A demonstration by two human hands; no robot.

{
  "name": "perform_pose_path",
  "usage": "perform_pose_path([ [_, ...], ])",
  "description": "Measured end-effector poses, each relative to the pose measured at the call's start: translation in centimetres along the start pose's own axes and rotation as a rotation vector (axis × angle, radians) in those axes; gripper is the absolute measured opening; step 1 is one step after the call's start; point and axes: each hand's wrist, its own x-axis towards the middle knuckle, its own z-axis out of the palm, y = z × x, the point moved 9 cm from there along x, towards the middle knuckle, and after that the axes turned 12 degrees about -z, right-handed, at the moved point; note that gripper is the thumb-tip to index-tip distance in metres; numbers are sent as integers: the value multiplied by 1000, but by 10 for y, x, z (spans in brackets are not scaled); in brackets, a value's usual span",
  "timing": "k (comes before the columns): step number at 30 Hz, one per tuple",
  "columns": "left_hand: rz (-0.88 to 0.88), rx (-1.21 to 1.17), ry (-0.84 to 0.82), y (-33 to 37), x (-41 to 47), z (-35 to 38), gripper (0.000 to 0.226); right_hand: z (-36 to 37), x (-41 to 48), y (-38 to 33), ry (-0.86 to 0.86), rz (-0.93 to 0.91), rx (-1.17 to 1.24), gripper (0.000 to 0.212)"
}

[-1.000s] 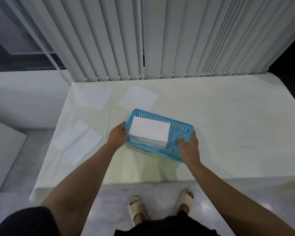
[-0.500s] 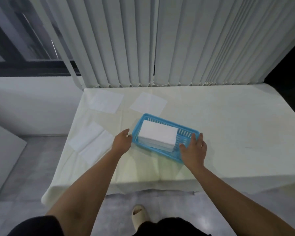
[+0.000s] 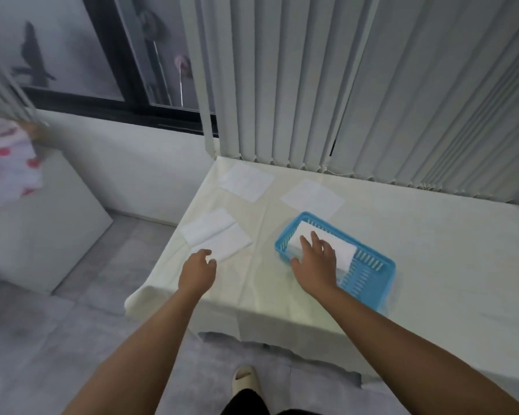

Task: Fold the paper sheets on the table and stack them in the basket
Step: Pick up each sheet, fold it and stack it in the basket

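Note:
A blue plastic basket (image 3: 369, 280) stands on the table (image 3: 432, 250) and holds a stack of folded white paper (image 3: 342, 248). My right hand (image 3: 315, 262) hovers over the basket's near left end with fingers spread, above or touching the stack. My left hand (image 3: 197, 272) is open, fingertips at the near corner of an unfolded paper sheet (image 3: 216, 235) at the table's left edge. Two more flat sheets lie farther back, the left sheet (image 3: 246, 181) and the right sheet (image 3: 312, 197).
Vertical blinds (image 3: 342, 85) hang behind the table. A dark window (image 3: 102, 55) is at upper left. A white panel (image 3: 42, 220) leans on the floor at left, and a patterned cloth (image 3: 6, 163) shows at the far left edge. My sandalled foot (image 3: 246, 380) is below the table edge.
Both hands have let go of the basket's ends. My left hand moved left to the nearest sheet; my right hand moved over the basket. The view swung left.

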Motion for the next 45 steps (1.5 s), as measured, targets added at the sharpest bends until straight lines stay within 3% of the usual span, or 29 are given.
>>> perform_pose_path([
  [8,-47,11,63,-15,43,-30,40,16,79,-82,-92,-234,-78,56],
  [19,-72,104,106,-11,141,-45,41,83,214,-156,-306,-348,-93,44],
  [28,-84,182,-16,-22,178,-36,40,124,269,-171,-316,-332,-121,35],
  [32,-121,146,-120,-20,186,-32,26,122,278,-164,-346,-274,-24,23],
  [39,19,37,-208,-3,167,-39,7,94,264,-154,-416,-263,242,8],
  [42,62,-47,-284,0,154,-36,19,85,243,-149,-461,-304,278,12],
  [45,93,-73,-390,9,141,-28,37,76,222,-148,-476,-416,137,22],
])
